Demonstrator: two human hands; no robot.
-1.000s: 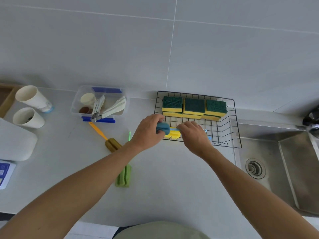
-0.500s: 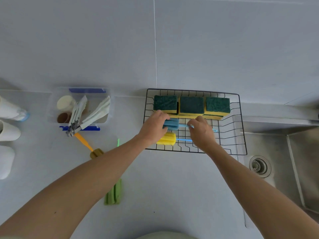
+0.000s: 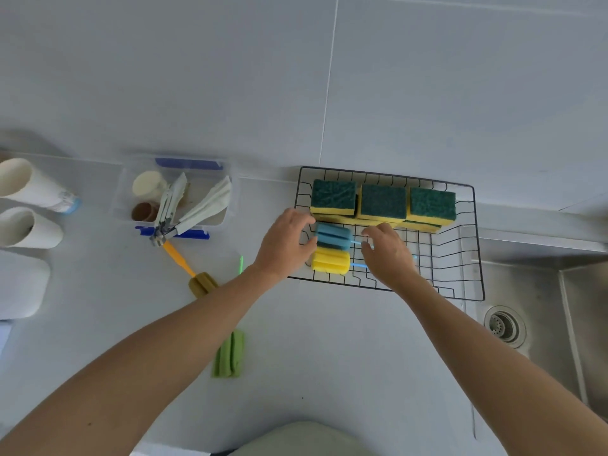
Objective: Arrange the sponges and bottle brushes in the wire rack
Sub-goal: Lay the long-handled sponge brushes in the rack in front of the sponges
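Observation:
A black wire rack point(image 3: 474, 245) stands on the counter by the sink. Three green-topped yellow sponges point(image 3: 382, 201) line its back, with more yellow sponge showing beneath them. In the rack's left front a blue bottle brush point(image 3: 333, 236) lies just behind a yellow bottle brush point(image 3: 330, 262), handles pointing right. My left hand point(image 3: 286, 245) brackets the left end of the blue foam head between thumb and fingers. My right hand point(image 3: 385, 255) pinches the blue handle and covers most of both handles. A green bottle brush point(image 3: 230, 353) and an orange-handled brown one point(image 3: 201, 283) lie on the counter left of the rack.
A clear plastic tub point(image 3: 177, 195) with blue clips holds small cups and folded white items at the back left. Two white cups point(image 3: 26, 205) lie at the far left. The steel sink point(image 3: 539, 324) with its drain sits right of the rack.
Both hands have carried the blue brush from the rack's front edge inward and lowered it beside the yellow brush. My left fingers have loosened around the blue head.

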